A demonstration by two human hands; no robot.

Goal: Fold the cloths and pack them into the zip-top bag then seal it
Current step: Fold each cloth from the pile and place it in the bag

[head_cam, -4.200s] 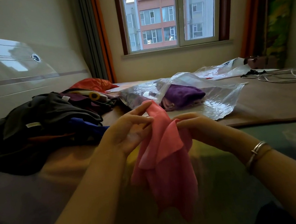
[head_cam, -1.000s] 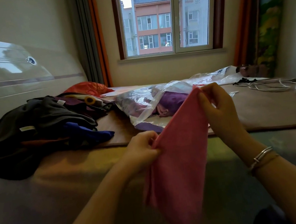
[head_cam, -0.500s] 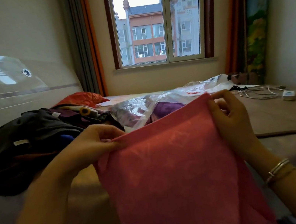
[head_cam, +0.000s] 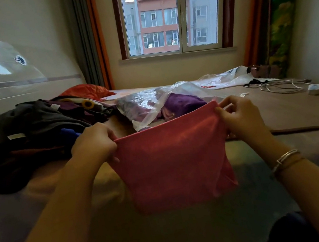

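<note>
1. While the pink cloth [head_cam: 171,160] hangs spread above the bed [head_cam: 192,226], a dark clothes pile [head_cam: 27,137] lies on the bed well to the left of it, with an orange cushion [head_cam: 87,91] behind the pile.
2. Left of the cloth's top edge, the left hand [head_cam: 95,143] pinches the upper left corner, fingers curled over the hem; the grip is closed on the cloth.
3. The cloth itself is held up flat and open between both hands, its top edge stretched and slanting up toward the right, its lower edge hanging free above the bed.
4. Just behind the cloth, the clear bag [head_cam: 164,103] lies on the bed with its mouth open; a purple cloth [head_cam: 183,102] sits inside it.
5. Right of the cloth's top edge, the right hand [head_cam: 241,118] pinches the upper right corner, its grip closed on the cloth too; bracelets [head_cam: 285,158] circle that wrist.
6. Farther behind and right of the cloth, a second plastic bag [head_cam: 227,78] lies on the bed.
7. Well to the right of the cloth, a white cable [head_cam: 282,86] and charger [head_cam: 314,89] rest on the bed.
8. Behind the cloth, beyond the bed, is the window [head_cam: 170,12].
</note>
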